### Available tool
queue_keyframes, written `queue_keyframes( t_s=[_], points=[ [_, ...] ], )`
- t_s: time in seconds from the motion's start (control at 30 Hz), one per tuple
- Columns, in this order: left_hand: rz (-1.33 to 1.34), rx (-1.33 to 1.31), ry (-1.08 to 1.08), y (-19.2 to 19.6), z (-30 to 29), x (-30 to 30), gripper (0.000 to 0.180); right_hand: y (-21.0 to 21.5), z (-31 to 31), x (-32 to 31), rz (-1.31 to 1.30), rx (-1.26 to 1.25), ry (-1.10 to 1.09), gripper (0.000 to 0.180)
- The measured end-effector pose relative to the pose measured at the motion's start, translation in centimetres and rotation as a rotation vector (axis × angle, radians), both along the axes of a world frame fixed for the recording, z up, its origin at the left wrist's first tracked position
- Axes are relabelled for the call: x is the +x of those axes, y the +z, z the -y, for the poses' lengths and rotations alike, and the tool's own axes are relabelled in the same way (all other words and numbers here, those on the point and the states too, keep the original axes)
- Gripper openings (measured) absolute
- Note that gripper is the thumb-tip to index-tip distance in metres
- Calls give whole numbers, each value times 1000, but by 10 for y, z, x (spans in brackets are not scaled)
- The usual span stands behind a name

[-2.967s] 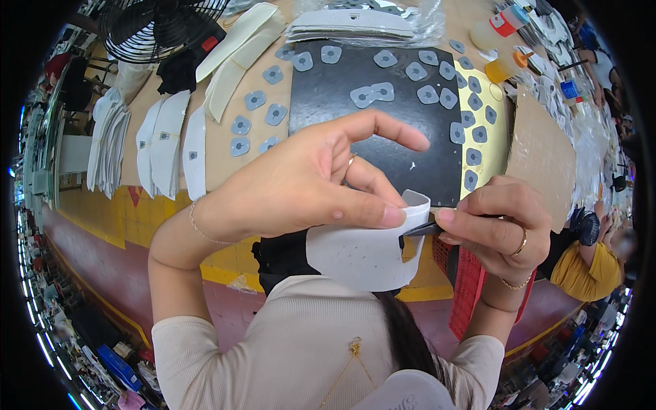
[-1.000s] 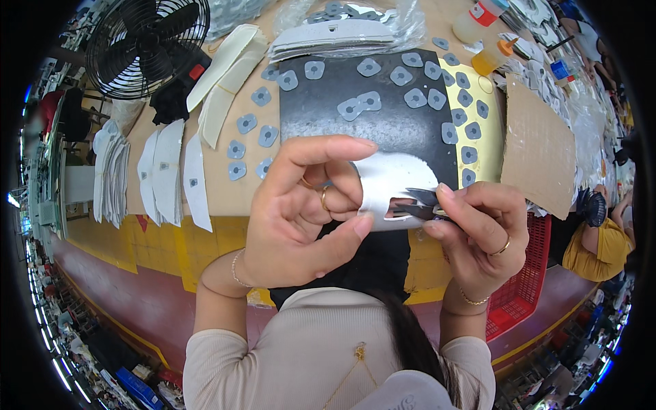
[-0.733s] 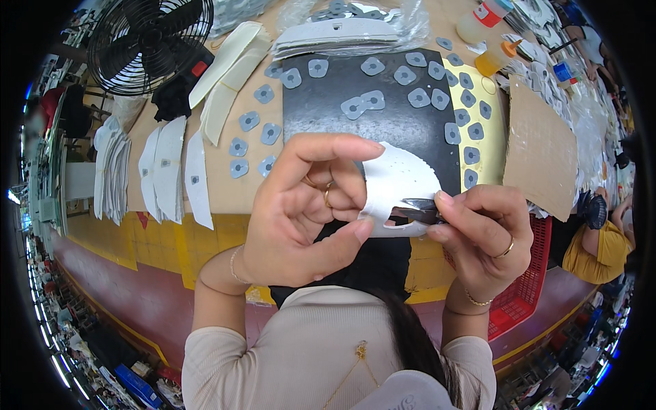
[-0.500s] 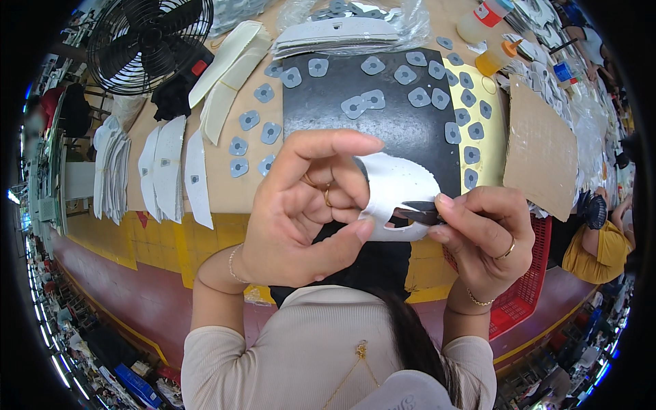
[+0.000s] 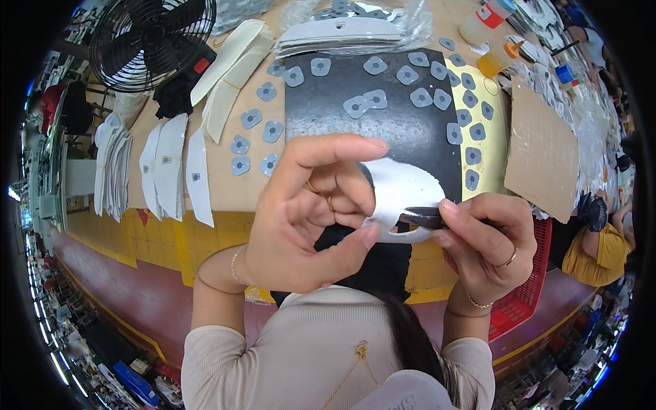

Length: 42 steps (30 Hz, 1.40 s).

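Cutout (image 5: 403, 184) being pinched by curled left hand (image 5: 290, 215), snips (image 5: 425, 217) being fingertip-gripped by right hand (image 5: 495, 236), amber liquid (image 5: 488, 67) being held in nozzle-bottle (image 5: 501, 57)

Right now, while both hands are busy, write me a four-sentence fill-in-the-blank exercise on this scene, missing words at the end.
1. The right hand grips the tool, while the left hand pinches a piece coloured ____.
2. The basket near the right wrist is coloured ____.
3. The fan stands on the person's ____ side.
4. The yellow bottle has a cap coloured ____.

Missing words: white; red; left; orange.
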State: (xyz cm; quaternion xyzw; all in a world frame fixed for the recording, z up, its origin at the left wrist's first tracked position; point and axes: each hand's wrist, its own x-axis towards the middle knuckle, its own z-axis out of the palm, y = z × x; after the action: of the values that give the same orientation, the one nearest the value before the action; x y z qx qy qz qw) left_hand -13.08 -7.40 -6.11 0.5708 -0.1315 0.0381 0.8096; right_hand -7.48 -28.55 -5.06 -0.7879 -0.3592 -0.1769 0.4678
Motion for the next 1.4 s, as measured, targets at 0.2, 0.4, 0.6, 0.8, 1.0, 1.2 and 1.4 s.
queue_keyframes(
  t_s=[0.2, 0.4, 0.6, 0.8, 1.0, 1.2, 1.4],
  points=[
    [34, 80, -28, -1, -4, 1, 67, -1, 1, 0, 31, -3, 1, 39],
    [-19, -30, -37, -3, -1, 0, 68, -1, 2, 1, 30, 5, 6, 38],
    [24, 79, -60, -3, -5, 1, 67, -2, 3, 0, 18, 5, 11, 38],
    [-88, -110, -24, -9, 2, 0, 57, -13, 16, 5, -209, 245, 296, 39],
    [-411, -317, 63, -34, 12, -3, 34, -58, 8, -12, -32, -164, 217, 62],
    [-485, -566, 141, -67, 18, -18, 36, -97, -7, -21, 44, -161, 42, 48],
    [-294, 55, 408, -63, 19, -23, 34, -90, -34, -17, -160, -11, 42, 49]
  ],
)
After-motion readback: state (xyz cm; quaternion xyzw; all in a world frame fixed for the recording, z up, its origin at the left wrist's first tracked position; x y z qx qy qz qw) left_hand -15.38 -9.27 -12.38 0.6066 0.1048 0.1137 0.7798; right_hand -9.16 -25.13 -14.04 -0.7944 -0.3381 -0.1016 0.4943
